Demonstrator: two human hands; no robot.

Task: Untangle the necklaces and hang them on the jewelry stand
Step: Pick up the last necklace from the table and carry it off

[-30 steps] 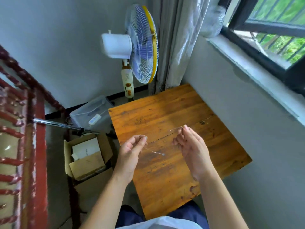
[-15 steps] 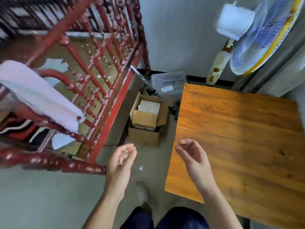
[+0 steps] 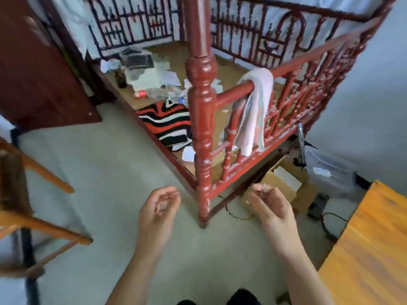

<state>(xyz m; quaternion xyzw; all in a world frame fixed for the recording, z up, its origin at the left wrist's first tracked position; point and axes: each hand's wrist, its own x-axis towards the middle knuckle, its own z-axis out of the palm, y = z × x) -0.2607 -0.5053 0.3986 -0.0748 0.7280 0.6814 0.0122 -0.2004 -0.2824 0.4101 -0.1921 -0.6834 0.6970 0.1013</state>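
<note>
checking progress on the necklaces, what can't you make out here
- Necklace: head view, too thin; only a glint shows at the fingertips of the right hand.
- Left hand: curled fingers and blur hide whether it pinches anything.
- Jewelry stand: not in frame.
- Wooden table: cut by the right edge.

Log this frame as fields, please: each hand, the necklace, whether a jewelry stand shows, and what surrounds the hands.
right hand: pinches a thin necklace at the fingertips
left hand: fingers curled; whether it holds anything is unclear
jewelry stand: not in view
below the hands: floor, beside a red bed frame
table: at the right edge, apart from both hands
</note>
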